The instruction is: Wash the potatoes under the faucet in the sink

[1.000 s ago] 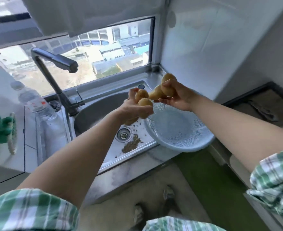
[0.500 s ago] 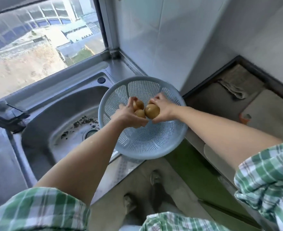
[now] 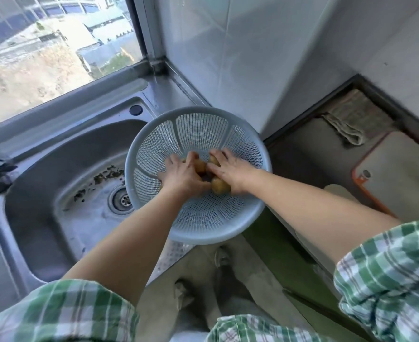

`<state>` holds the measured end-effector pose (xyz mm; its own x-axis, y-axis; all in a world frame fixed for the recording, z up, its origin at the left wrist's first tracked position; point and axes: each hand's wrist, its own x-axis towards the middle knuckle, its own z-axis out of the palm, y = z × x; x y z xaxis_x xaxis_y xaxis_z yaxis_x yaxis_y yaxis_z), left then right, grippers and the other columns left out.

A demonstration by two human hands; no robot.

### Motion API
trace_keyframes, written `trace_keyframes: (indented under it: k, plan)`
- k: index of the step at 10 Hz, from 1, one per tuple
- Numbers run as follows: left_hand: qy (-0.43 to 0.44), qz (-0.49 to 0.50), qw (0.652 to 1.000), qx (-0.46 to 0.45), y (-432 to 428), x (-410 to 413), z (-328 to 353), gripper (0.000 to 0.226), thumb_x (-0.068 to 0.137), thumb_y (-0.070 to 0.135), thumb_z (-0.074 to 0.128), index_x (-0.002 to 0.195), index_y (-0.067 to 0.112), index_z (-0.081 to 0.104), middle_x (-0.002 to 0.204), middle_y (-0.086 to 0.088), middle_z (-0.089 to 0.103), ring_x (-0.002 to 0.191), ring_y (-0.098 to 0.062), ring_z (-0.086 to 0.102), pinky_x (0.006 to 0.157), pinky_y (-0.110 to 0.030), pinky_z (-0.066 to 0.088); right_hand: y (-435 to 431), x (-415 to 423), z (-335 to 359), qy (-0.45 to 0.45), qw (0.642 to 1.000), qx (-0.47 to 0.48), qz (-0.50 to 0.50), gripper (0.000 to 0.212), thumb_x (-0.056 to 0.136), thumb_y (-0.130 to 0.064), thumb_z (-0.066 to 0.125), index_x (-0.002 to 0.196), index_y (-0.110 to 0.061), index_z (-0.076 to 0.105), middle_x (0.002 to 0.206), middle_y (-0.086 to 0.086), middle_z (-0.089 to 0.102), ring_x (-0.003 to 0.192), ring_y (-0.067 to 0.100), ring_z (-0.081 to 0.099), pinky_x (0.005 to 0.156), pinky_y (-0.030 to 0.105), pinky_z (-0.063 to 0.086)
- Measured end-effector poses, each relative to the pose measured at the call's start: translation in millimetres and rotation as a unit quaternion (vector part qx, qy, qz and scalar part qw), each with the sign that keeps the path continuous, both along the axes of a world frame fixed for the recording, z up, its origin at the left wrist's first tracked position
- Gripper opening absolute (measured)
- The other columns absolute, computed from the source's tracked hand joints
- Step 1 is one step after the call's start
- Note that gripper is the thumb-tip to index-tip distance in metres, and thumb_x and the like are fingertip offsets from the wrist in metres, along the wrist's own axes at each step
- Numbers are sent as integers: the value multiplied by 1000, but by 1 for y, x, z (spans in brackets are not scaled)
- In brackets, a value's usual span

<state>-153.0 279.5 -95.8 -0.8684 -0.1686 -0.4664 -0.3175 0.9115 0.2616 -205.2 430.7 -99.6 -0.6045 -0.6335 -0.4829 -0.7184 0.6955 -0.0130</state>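
Pale-blue colander (image 3: 154, 219) holds the potatoes (image 3: 219, 187) at its centre, left hand (image 3: 182, 175) and right hand (image 3: 229, 170) cupped over them, side by side.

Brushed metal sink (image 3: 43, 198), perforated matt plastic colander (image 3: 203, 225), glossy wall tiles (image 3: 228, 58), checked cloth sleeves (image 3: 388, 280).
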Motion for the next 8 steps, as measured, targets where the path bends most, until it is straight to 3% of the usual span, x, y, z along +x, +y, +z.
trace_keyframes:
  k: [2, 3, 4, 5, 7, 8]
  plan:
    - [7, -2, 999, 32, -5, 4, -2, 97, 66, 58, 74, 144, 35, 22, 138, -14, 26, 130, -36, 30, 103, -53, 37, -1, 2, -3, -10, 999, 34, 3, 102, 68, -38, 78, 146, -22, 15, 161, 11, -9, 147, 41, -4, 117, 54, 21]
    - [14, -12, 999, 37, -6, 10, 2, 105, 66, 58, 75, 149, 33, 15, 145, -16, 23, 135, -37, 26, 110, -51, 30, -7, -1, 5, -19, 999, 32, -5, 103, 73, -56, 67, 149, -13, 12, 161, 17, 0, 148, 40, -3, 118, 55, 14]
    - [11, -8, 999, 32, -8, 14, 6, 111, 71, 57, 74, 154, 25, 7, 151, -18, 19, 141, -37, 21, 115, -49, 22, -15, -7, 13, 4, 1000, -14, -2, 83, 77, -63, 55, 134, -9, 29, 141, 22, 36, 133, 39, 36, 108, 50, 32]
    - [15, 1, 999, 35, -14, 15, 6, 116, 71, 52, 77, 155, 16, 5, 154, -20, 18, 144, -37, 19, 118, -47, 20, -19, -10, 19, 10, 1000, -22, 6, 75, 80, -57, 58, 132, -10, 32, 132, 18, 44, 119, 34, 50, 100, 44, 39]
    - [23, 11, 999, 29, -18, 22, 12, 84, 78, 44, 72, 145, 12, 33, 143, -17, 36, 133, -34, 35, 110, -43, 33, -23, -11, 21, 42, 998, -40, 10, 73, 82, -53, 57, 136, -8, 37, 132, 15, 47, 120, 30, 50, 97, 43, 43]
    - [92, 34, 995, 23, -21, 21, 20, 54, 85, 34, 64, 132, 12, 48, 130, -13, 48, 122, -31, 46, 100, -41, 43, -33, -13, 27, 67, 993, -92, 13, 56, 86, -45, 58, 128, -10, 46, 125, 10, 51, 113, 27, 53, 91, 39, 47]
